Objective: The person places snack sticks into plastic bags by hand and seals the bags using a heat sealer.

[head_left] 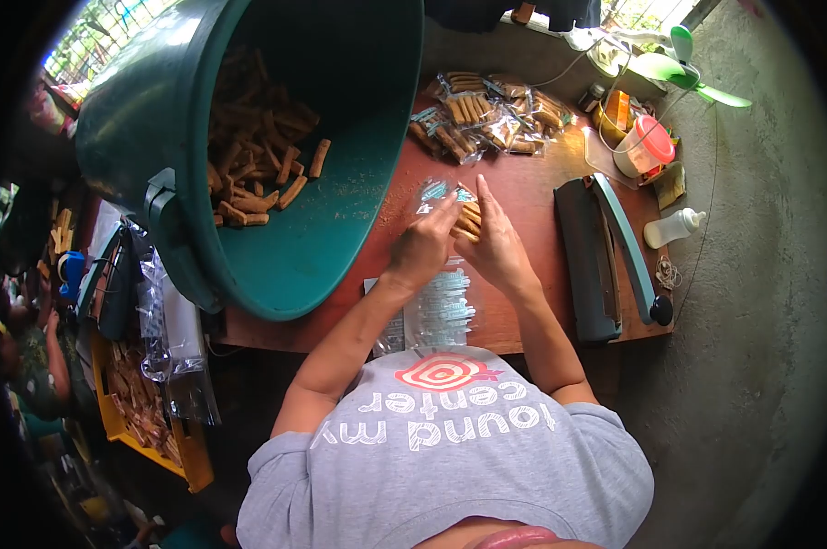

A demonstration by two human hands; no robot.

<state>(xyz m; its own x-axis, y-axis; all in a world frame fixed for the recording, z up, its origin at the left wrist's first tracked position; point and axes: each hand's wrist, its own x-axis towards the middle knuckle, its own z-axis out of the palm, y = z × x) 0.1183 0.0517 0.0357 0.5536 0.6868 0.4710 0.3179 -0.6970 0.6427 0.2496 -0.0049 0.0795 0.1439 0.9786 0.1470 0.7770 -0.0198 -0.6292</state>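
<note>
Above a stack of printed clear bags, my two hands are close together. My right hand is closed round several brown sticks, which lie between the two hands. My left hand has its fingers pressed together at a clear printed bag beside the sticks. Whether the sticks are inside that bag cannot be made out. To the left, a large green tub lies tilted on its side with many loose brown sticks in it.
Filled bags are heaped at the table's back. On the right are a sealer, a bottle, a red-lidded tub and a green fan. A yellow crate and a person's arm show at left.
</note>
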